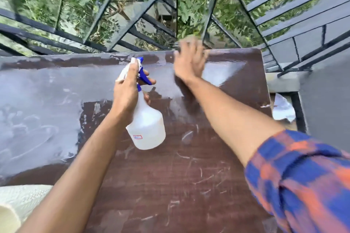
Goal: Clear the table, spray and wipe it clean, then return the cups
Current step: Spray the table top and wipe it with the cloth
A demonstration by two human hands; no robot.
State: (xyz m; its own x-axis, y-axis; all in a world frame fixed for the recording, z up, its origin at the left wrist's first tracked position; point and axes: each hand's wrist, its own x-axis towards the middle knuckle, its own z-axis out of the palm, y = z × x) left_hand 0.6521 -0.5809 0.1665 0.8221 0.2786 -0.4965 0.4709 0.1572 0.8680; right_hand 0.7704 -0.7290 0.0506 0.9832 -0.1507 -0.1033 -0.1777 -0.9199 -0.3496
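The dark brown table [189, 185] fills the view, wet and smeared grey over its left half and far edge. My left hand [126, 92] holds a white spray bottle [146, 128] with a blue trigger head above the table's middle, nozzle pointing away from me. My right hand [189, 60] lies palm down with fingers spread at the table's far edge, blurred by motion. A pale smear shows under its fingertips; whether it presses on a wipe I cannot tell. No cups are in view.
A white paper towel roll [19, 200] sits at the near left corner. A black metal railing [132, 15] runs right behind the table, with greenery beyond. Crumpled white paper [282, 108] lies off the table's right edge, beside a grey wall [325, 100].
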